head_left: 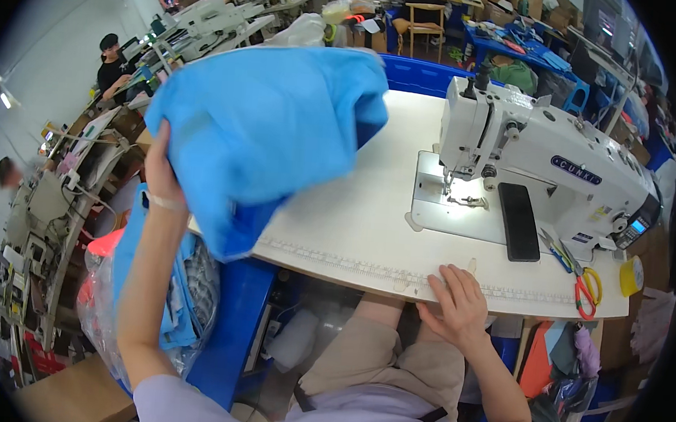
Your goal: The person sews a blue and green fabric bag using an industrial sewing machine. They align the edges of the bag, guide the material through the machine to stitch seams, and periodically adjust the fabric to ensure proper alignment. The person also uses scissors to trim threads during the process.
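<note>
A large piece of light blue fabric (258,119), darker blue on its underside, hangs bunched over the left part of the white sewing table (336,242). My left hand (164,175) grips it at its left edge; the fingers are mostly hidden behind the cloth, which is slightly blurred. Flat on the front edge of the table, beside the printed ruler strip, lies my right hand (457,305) with its fingers stretched out and nothing in it. To the right stands a white sewing machine (547,139), its needle area lit and no cloth under the presser foot.
A black phone (518,222) lies by the machine bed. Scissors with red and yellow handles (585,295) and a yellow tape roll (630,276) are at the right edge. Bagged blue cloth (183,294) sits below left. Behind the table is a blue bin (418,75); a person (113,70) works far left.
</note>
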Tool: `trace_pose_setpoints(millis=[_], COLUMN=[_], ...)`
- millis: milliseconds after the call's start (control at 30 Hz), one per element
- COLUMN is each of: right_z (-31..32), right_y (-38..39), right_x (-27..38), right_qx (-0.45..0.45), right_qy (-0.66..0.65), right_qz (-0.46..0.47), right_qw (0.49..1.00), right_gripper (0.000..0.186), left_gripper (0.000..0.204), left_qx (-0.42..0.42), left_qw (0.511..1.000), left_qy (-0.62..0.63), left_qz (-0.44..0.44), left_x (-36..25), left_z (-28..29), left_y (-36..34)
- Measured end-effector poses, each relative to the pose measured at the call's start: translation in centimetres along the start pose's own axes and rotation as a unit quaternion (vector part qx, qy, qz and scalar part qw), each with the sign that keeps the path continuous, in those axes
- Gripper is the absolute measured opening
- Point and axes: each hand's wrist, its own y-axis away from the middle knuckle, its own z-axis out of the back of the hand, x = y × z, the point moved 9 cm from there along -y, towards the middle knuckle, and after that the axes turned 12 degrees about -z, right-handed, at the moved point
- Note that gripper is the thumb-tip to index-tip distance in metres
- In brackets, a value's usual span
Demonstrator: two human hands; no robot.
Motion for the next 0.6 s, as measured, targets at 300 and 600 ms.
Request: trace_pose_setpoints(millis=[300, 600], right_z=[-0.5, -1.1], right_y=[0.7, 1.3], right_x=[0.9, 0.1], right_qx=[-0.046, -0.019], right_qy=[0.011, 0.037], right_qz=[0.01, -0.002], right_qw=[0.999, 0.999], right_gripper=[0.051, 0.053], left_gripper=[0.038, 0.037], left_qx=[-0.069, -0.14], left_qw=[0.954, 0.922], left_qy=[-0.209, -0.309], left_qz=[0.204, 0.184], left_x=[8.6, 6.8], left_z=[17.5, 16.2], left_y=[7.0, 12.7])
